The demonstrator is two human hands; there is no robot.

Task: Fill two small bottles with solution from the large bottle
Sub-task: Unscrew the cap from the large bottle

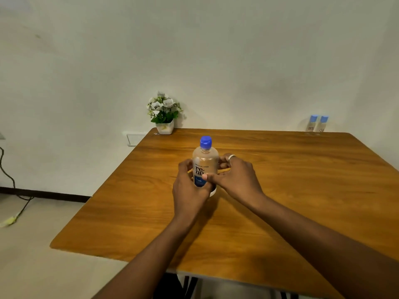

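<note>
The large bottle [205, 160] stands upright at the middle of the wooden table [280, 190]; it is clear with a blue cap and a white and blue label. My left hand [190, 186] wraps its lower body from the left. My right hand [235, 178], wearing a ring, holds it from the right, thumb across the label. Two small bottles [317, 124] with blue caps stand side by side at the table's far right edge against the wall, well away from both hands.
A small white pot of white flowers [164, 113] sits at the table's far left corner. A wall socket [135, 139] is beside that corner. A cable [13, 190] runs down to the floor at left.
</note>
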